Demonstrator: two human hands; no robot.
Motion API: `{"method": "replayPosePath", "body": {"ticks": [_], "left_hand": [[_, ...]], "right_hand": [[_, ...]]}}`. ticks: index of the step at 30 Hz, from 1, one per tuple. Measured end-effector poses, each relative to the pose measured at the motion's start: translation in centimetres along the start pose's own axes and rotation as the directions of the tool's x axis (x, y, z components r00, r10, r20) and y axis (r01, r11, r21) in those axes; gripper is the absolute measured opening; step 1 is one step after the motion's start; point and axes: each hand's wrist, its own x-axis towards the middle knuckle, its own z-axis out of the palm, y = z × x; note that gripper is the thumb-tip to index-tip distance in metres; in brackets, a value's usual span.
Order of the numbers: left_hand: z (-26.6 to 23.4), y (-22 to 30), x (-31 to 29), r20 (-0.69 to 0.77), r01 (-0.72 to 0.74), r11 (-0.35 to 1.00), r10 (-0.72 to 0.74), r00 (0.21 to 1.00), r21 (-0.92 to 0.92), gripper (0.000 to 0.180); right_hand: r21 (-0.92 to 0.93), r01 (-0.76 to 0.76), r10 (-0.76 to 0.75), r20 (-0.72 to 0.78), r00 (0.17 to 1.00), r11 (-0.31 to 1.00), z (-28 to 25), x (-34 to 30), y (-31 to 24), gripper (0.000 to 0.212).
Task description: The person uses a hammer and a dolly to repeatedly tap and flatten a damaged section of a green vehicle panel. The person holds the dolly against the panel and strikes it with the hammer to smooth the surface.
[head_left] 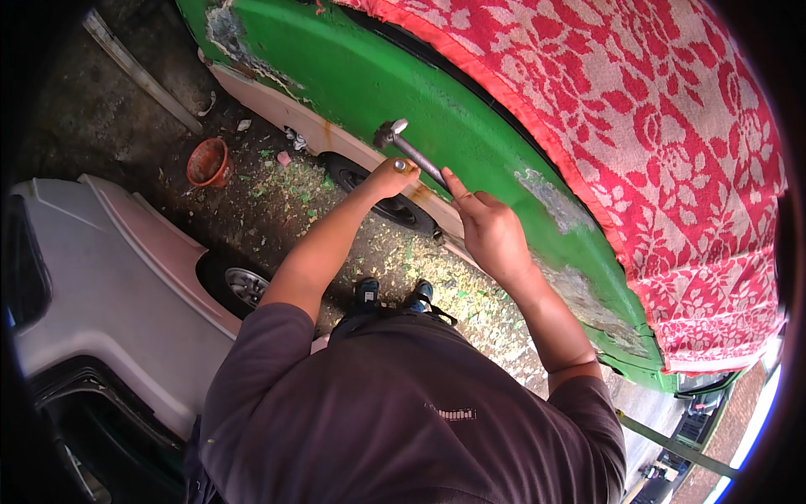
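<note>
My right hand (491,231) is closed round the handle of a metal hammer (424,164), its index finger stretched along the shaft. The hammer head is raised beside and just beyond my left hand (388,180). That left hand is closed round a short tool with a round metal end and a yellowish-brown handle (402,165); its far tip is hidden. Both hands are in front of the side of a green car body (353,88). Whether the short tool touches the panel cannot be told. The paint is scraped off in patches, and a pinkish lower strip (277,105) shows some rust.
A red and cream patterned cloth (621,143) covers the upper car. A silver-grey vehicle (101,260) stands at my left. Paint flakes (290,189) litter the floor round an orange-red bucket (207,162). Farther left lies a long pale strip (138,71).
</note>
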Motion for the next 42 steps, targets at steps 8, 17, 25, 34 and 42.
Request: {"method": "replayPosePath", "body": {"ticks": [8, 17, 25, 34, 42], "left_hand": [[0.3, -0.3, 0.2, -0.061, 0.011, 0.999, -0.013, 0.998, -0.032, 0.027], [0.6, -1.5, 0.6, -0.026, -0.03, 0.999, 0.031, 0.999, 0.032, 0.025], [1.0, -1.3, -0.8, -0.059, -0.084, 0.994, 0.08, 0.995, -0.076, 0.024], [-0.6, -2.8, -0.9, -0.159, -0.017, 0.999, 0.01, 0.987, -0.04, 0.028], [-2.5, -2.4, -1.7, -0.144, -0.022, 0.994, 0.007, 0.99, -0.107, 0.031]], "right_hand": [[0.045, -0.11, 0.109, 0.013, 0.994, 0.993, -0.1, -1.4, 1.2, 0.051], [0.041, -0.07, 0.072, -0.032, 0.997, 0.997, -0.8, -1.6, 1.1, 0.048], [0.155, -0.112, 0.115, -0.01, 0.993, 0.982, -1.2, -1.1, 0.9, 0.046], [0.228, -0.267, 0.259, 0.068, 0.964, 0.936, -2.3, -1.5, 0.8, 0.042], [0.329, -0.312, 0.336, -0.015, 0.942, 0.891, -2.2, -2.6, 2.2, 0.042]]}}
